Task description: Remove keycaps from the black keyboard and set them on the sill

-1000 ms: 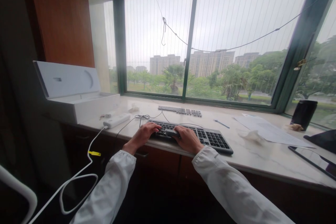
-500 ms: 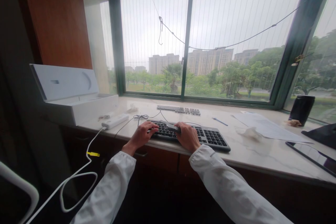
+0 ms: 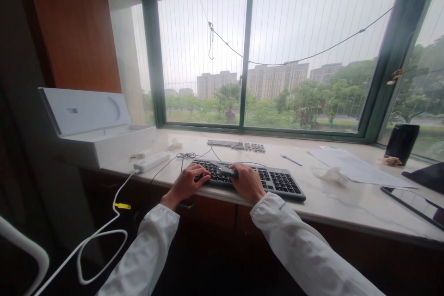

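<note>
A black-and-grey keyboard (image 3: 282,182) lies near the front edge of the marble-like counter. My left hand (image 3: 187,181) is at its near left corner, fingers and thumb curled over the edge with dark keyboard showing between them. Over the keyboard's middle, my right hand (image 3: 247,180) grips a dark, slim tool (image 3: 225,170) whose narrow end points left; its exact kind is unclear. Behind the keyboard lies a grey strip of rows of small key-like pieces (image 3: 236,145). A dark cable (image 3: 187,155) lies bundled to the left.
At left stand an open white box (image 3: 118,145) and a white power strip (image 3: 151,161) with a hanging cord. To the right are a pen (image 3: 291,160), crumpled tissue (image 3: 331,175), paper sheets (image 3: 360,166), a phone-like dark slab (image 3: 414,204) and a black cylinder (image 3: 401,144).
The tool in my right hand has tilted slightly, its narrow end shifting left. My left thumb and fingers have drawn closer together and a little lower at the keyboard's corner.
</note>
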Demonstrator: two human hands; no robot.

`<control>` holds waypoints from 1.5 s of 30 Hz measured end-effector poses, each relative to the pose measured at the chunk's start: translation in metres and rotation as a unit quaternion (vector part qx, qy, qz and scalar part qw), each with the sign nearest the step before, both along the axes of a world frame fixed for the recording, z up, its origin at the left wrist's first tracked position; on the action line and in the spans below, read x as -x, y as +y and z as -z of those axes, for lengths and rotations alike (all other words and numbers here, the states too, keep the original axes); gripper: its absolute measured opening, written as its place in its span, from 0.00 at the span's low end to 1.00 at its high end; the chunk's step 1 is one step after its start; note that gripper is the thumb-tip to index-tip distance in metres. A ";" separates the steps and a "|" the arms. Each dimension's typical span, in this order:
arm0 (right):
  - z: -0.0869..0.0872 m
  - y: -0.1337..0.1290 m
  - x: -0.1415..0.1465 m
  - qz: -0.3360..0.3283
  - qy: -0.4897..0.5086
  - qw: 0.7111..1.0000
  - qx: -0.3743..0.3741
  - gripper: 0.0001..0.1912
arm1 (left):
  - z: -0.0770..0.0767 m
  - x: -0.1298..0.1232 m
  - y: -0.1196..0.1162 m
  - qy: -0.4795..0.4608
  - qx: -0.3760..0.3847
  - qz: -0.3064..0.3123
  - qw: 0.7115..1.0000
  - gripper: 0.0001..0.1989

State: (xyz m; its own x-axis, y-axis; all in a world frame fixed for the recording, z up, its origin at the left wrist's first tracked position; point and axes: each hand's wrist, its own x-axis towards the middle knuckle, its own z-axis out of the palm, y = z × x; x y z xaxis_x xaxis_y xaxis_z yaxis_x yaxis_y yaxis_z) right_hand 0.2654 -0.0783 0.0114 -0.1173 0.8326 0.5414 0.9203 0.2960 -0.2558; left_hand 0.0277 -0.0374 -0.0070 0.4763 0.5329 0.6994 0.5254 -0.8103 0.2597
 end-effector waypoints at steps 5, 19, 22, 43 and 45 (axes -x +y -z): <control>0.001 0.001 -0.001 0.004 -0.007 1.000 -0.010 0.11 | 0.001 -0.001 0.004 -0.040 0.001 -0.028 0.999 0.11; -0.002 -0.003 -0.002 -0.017 -0.049 0.999 0.005 0.14 | -0.020 -0.024 0.003 0.093 -0.073 -0.037 0.992 0.08; -0.005 -0.005 -0.002 -0.003 -0.053 0.999 0.010 0.15 | -0.030 -0.033 0.006 0.153 -0.087 -0.049 0.983 0.11; -0.031 0.086 -0.190 0.244 -0.090 0.966 0.015 0.16 | -0.101 -0.117 0.185 0.386 0.013 -0.207 0.899 0.08; -0.021 0.093 -0.203 0.248 -0.083 0.965 0.028 0.15 | -0.097 -0.124 0.209 0.402 0.024 -0.215 0.890 0.09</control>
State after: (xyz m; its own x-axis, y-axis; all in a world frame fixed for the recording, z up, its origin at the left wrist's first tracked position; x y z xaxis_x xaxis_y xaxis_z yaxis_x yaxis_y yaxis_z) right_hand 0.4681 0.0142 0.0325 0.2210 0.8359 0.5024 0.9750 -0.2010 -0.0945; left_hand 0.1517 0.1720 0.0898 0.5573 0.8065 0.1975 0.8158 -0.4875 -0.3112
